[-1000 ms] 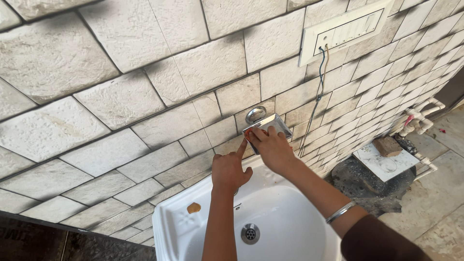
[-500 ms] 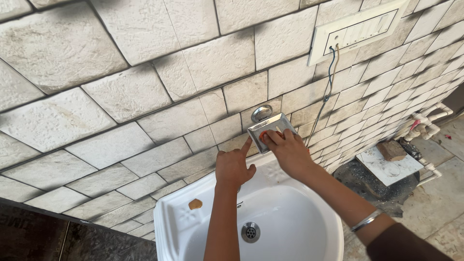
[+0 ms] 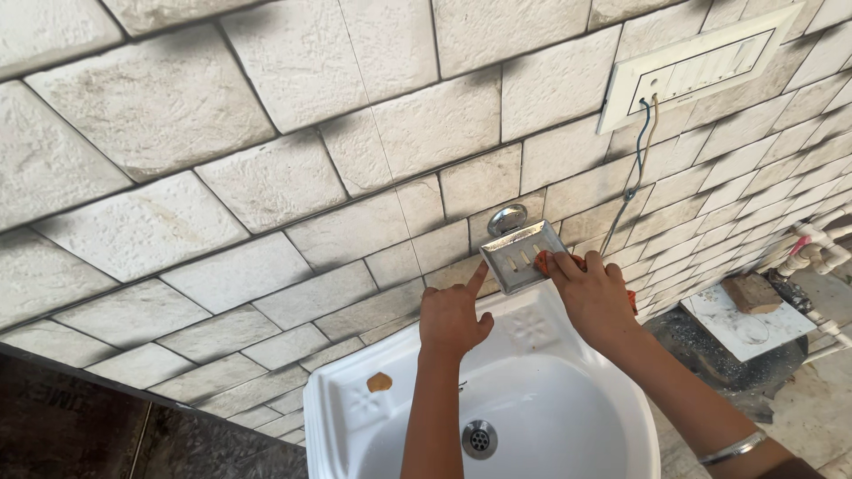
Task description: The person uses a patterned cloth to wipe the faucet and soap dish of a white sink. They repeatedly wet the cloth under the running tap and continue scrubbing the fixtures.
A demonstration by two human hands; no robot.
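Note:
A shiny metal soap dish [image 3: 519, 254] with slots is fixed to the stone-tile wall above a white wash basin [image 3: 559, 350]. My left hand [image 3: 453, 317] points its index finger up and touches the dish's front left corner; the other fingers are curled. My right hand [image 3: 592, 293] presses an orange cloth [image 3: 543, 263] onto the right side of the dish, most of the cloth hidden under the fingers. A bangle [image 3: 734, 449] is on my right wrist.
A small brown soap piece [image 3: 380, 382] lies on the basin's left ledge; the drain [image 3: 479, 438] is in the bowl. A white switch plate [image 3: 701, 66] with dangling wires [image 3: 637, 155] is upper right. White pipes [image 3: 816, 248], a brick [image 3: 751, 292] on a white tile lie at right.
My right hand with the cloth has slid from the dish's left side to its right side, uncovering the slots. My left finger stays at the front corner. The view shifted rightward.

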